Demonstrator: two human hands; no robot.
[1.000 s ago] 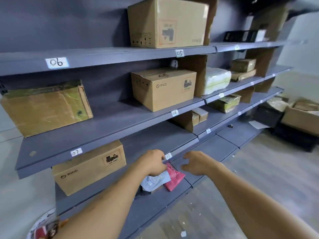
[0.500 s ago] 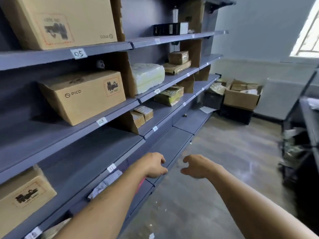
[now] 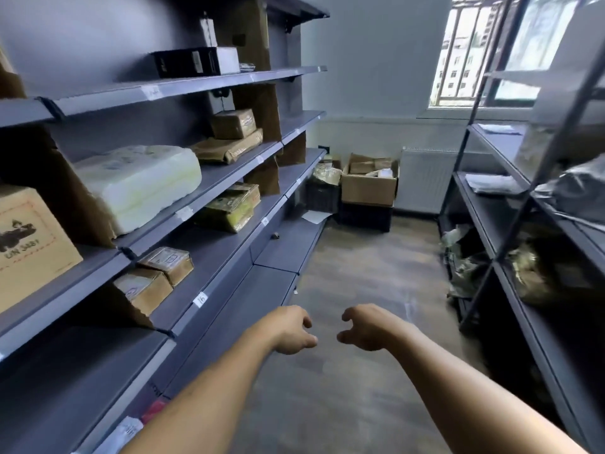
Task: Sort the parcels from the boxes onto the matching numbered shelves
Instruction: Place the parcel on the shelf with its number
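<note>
Left hand (image 3: 291, 329) and right hand (image 3: 366, 327) hovered empty at lower center, fingers loosely curled, probably ready for the cardboard box (image 3: 368, 190) mid-frame.

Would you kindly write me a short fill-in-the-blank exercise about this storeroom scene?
The left hand and the right hand both hold ___.
The open cardboard box by the far wall stands on a ___ crate.
The small brown parcel lies ___ the flat brown parcel.
Missing words: nothing; black; on.
</note>
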